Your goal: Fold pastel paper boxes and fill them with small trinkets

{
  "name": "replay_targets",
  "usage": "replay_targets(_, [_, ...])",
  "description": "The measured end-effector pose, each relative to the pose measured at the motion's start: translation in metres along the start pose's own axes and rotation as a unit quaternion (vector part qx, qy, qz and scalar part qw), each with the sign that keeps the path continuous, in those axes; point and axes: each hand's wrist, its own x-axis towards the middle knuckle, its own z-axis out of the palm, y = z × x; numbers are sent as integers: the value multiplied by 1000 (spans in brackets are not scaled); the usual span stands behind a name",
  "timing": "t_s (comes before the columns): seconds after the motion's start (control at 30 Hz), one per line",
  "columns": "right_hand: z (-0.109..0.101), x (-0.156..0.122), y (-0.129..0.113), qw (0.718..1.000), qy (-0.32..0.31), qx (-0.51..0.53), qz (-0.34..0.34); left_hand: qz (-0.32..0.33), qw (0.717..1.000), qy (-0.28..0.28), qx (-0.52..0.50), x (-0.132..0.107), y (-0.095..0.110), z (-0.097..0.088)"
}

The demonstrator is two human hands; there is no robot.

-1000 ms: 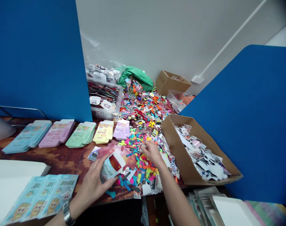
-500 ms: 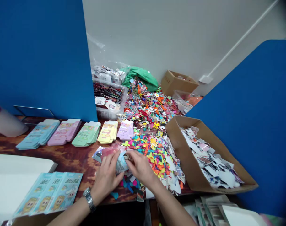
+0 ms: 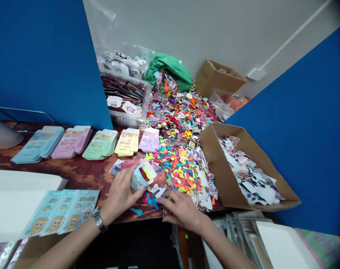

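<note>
My left hand, with a metal watch on the wrist, is closed round a small light-blue printed paper box. The box is tilted, its top flap open, and something yellow and dark red shows inside. My right hand is at the table's front edge with its fingers apart, over loose paper cut-outs and blue rubber pieces. Its fingertips partly hide what lies beneath them. Beyond it spreads a heap of small bright rubber pieces that look like deflated balloons.
Flattened boxes stand in a row of stacks: blue, pink, green, yellow, purple. Three blue packets lie at front left. A carton of cut-outs stands right; mixed trinkets cover the back. Blue partitions flank the table.
My right hand has left the box's opening and moved down and right to the table edge. The box now shows its open top. The view has shifted slightly downward.
</note>
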Motion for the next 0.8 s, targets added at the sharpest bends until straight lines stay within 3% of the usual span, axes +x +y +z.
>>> replay_targets(0.1, [21, -15, -1, 998, -30, -50, -23, 6, 1000, -13, -6, -1, -3, 5])
replay_targets(0.17, [28, -19, 1, 999, -22, -17, -34, 10, 1000, -20, -6, -2, -3, 7])
replay_targets(0.37, [16, -16, 17, 985, 25, 168, 12, 9, 1000, -17, -3, -3, -3, 5])
replay_targets(0.47, [-1, -8, 22, 967, 105, 225, 58, 15, 1000, -11, -2, -3, -4, 2])
replay_targets(0.6, [-25, 2, 31, 937, 240, 203, 151, 18, 1000, -8, 3, -3, -6, 1])
replay_targets(0.67, [-29, -1, 34, 945, 218, 183, 162, 15, 1000, -11, 5, -4, -6, 1])
replay_targets(0.8, [-15, -20, 30, 984, 20, 100, 147, 10, 1000, -11, 4, -6, -7, -1])
